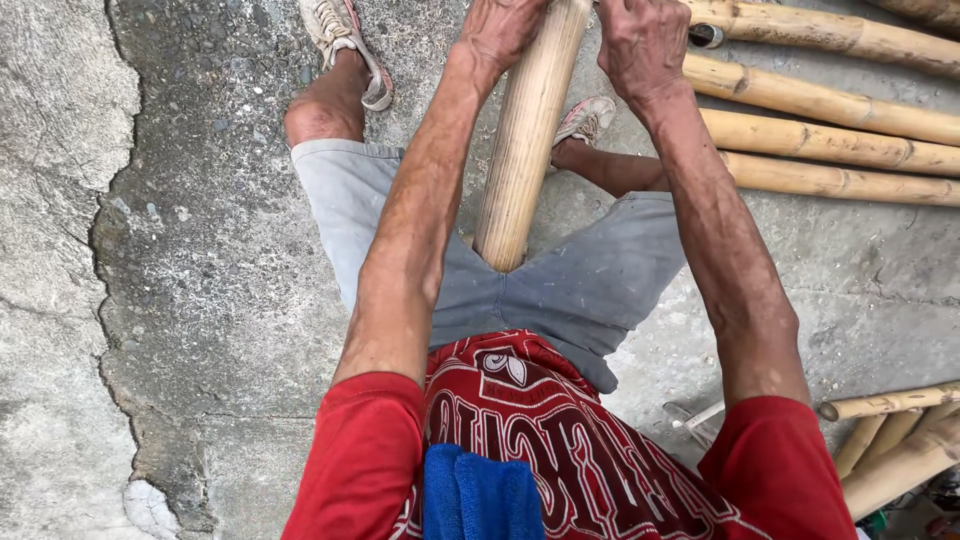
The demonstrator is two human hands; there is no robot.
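Bamboo pole [522,140] between left hand [497,30] and right hand [642,40].

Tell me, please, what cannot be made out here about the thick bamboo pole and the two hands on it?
Head view, the only one:
- thick bamboo pole: far end cut off by the top edge.
- left hand and right hand: fingertips cut off by the top edge.
- small metal object: partly hidden by the right hand.
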